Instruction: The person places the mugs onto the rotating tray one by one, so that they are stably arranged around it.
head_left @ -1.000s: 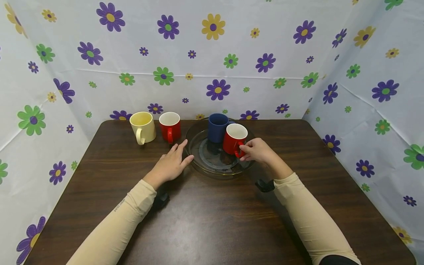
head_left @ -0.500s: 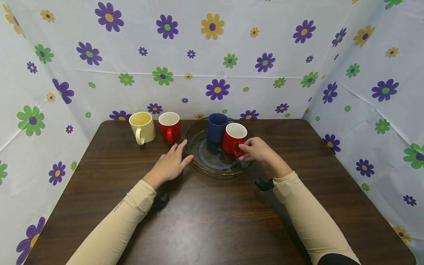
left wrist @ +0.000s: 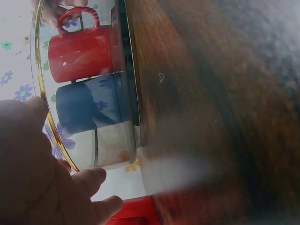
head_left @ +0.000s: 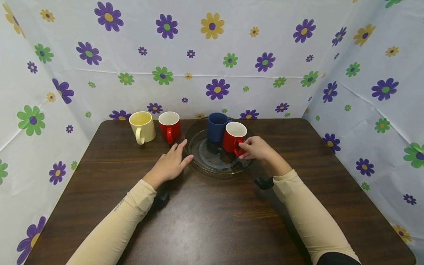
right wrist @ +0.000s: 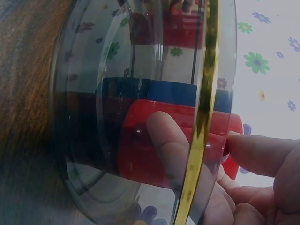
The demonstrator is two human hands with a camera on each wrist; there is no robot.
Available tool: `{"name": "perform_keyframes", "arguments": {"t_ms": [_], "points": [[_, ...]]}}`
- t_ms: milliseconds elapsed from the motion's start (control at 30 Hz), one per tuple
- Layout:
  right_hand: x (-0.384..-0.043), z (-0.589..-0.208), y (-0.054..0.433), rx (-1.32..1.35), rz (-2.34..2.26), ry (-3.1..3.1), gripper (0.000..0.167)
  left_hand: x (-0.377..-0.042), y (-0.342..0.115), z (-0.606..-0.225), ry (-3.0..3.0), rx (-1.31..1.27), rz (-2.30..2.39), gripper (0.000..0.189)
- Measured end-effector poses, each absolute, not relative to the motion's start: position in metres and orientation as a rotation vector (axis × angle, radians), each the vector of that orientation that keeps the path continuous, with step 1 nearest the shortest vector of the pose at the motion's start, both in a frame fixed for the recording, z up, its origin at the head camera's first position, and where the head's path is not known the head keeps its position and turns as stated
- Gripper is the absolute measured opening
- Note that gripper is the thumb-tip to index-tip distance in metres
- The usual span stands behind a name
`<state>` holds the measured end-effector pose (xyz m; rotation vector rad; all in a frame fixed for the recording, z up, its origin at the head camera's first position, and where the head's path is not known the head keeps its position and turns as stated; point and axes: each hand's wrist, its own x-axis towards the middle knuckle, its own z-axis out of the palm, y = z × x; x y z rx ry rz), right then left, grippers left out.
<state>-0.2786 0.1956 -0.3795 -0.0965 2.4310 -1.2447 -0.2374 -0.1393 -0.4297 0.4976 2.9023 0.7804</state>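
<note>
A round clear glass dish (head_left: 222,172) with a gold rim stands on the table and holds two upright mugs. One is a red mug (head_left: 230,141), white inside; the other, a blue mug (head_left: 216,128), stands right behind it to the left. My right hand (head_left: 256,149) pinches the red mug's handle between thumb and fingers, seen through the glass wall in the right wrist view. At the dish's left side, my left hand (head_left: 169,161) rests with spread fingers, its fingertips right at the gold rim (left wrist: 43,89).
Left of the dish stand another red mug (head_left: 170,128) and a pale yellow mug (head_left: 144,129), handles toward me. All are on a dark wooden table (head_left: 212,213). A flower-printed white cloth (head_left: 132,55) hangs along the back and sides.
</note>
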Motion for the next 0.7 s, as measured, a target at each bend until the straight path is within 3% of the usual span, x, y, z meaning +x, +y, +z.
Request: {"name": "perform_keyframes", "arguments": {"t_ms": [700], "points": [[-0.2798, -0.3792, 0.1956, -0.101, -1.237, 2.438, 0.038, -0.2381, -0.1396, -0.4288, 2.875, 0.492, 0.802, 0.074]]}}
